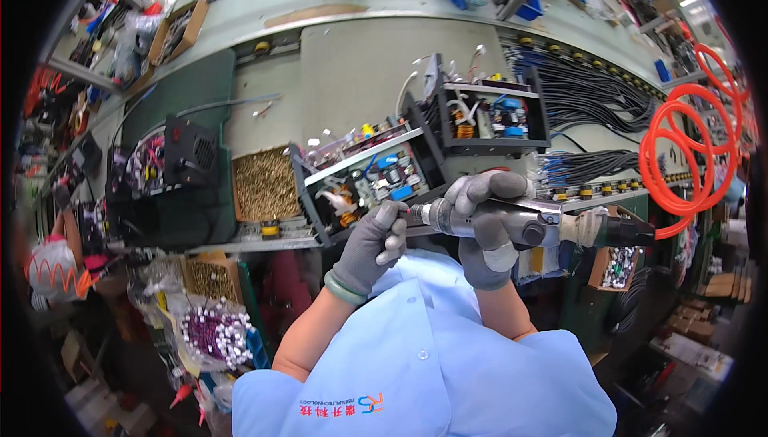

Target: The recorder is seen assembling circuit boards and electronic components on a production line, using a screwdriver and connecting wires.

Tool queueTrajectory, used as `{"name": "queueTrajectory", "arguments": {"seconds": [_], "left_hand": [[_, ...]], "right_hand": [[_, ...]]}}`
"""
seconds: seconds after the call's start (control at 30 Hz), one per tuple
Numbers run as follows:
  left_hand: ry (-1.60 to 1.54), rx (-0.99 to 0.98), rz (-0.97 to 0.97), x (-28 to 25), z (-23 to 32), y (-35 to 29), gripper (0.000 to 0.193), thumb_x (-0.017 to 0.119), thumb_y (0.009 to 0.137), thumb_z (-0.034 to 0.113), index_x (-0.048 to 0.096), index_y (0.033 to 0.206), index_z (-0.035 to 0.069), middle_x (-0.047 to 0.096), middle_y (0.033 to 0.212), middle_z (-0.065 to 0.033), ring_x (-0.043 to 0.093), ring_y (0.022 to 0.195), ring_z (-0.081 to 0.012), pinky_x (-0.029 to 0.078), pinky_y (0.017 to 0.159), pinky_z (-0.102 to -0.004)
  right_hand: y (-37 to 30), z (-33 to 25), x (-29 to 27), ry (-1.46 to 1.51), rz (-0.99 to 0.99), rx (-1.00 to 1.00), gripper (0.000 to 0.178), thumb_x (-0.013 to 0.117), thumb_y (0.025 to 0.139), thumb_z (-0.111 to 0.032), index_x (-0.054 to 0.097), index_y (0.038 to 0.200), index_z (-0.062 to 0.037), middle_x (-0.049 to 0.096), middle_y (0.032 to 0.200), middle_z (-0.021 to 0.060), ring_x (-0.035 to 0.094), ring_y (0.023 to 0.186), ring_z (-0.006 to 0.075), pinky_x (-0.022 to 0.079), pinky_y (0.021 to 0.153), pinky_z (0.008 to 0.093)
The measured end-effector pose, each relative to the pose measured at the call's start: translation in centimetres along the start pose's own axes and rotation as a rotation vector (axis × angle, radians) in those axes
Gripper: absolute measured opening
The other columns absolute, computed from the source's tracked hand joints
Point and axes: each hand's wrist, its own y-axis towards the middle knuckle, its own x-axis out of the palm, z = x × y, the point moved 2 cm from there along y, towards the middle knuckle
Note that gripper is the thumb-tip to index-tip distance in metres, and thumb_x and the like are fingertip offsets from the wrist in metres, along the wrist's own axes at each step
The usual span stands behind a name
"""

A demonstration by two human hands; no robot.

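Note:
My right hand, in a grey glove, is wrapped round a silver-and-black power screwdriver, held sideways with its tip toward the left. At that tip is my left hand, also gloved in grey, with thumb and fingers pinched together. Whatever small thing the pinch holds is too small to make out. Just beyond both hands a black-framed electronic unit lies with its circuit board and blue parts exposed. To its left sits a box of brass-coloured screws.
A second open unit stands farther back. Black cables cover the bench's right side, beside a coiled orange air hose. At left, a black unit with a fan grille rests on a green mat. White-tipped connectors lie lower left.

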Motion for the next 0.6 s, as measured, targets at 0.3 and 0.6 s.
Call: {"name": "queueTrajectory", "arguments": {"seconds": [0.3, 0.6], "left_hand": [[-0.058, -0.179, -0.118, 6.4, -2.0, 6.1, 0.041, 0.045, 0.103, 0.046, 0.060, 0.093, 0.009, 0.050, 0.061, 0.0031, 0.037, 0.040, -0.0055, 0.031, 0.037, -0.0189], [0.041, -0.198, -0.067, 9.1, -4.9, 9.1, 0.037, 0.050, 0.101, 0.044, 0.062, 0.100, 0.010, 0.048, 0.061, 0.0033, 0.035, 0.039, -0.0064, 0.030, 0.036, -0.0195]], "right_hand": [[1.7, -5.8, -3.9, -0.202, -0.156, -0.295, 0.045, 0.076, 0.085, -0.016, 0.057, 0.126, -0.0111, 0.059, 0.096, 0.0062, 0.057, 0.073, 0.0204, 0.053, 0.062, 0.0366], [2.1, -9.9, -6.6, -0.164, -0.015, -0.278, 0.038, 0.080, 0.084, -0.022, 0.059, 0.107, -0.0002, 0.062, 0.085, 0.0107, 0.061, 0.073, 0.0211, 0.053, 0.060, 0.0357]]}}
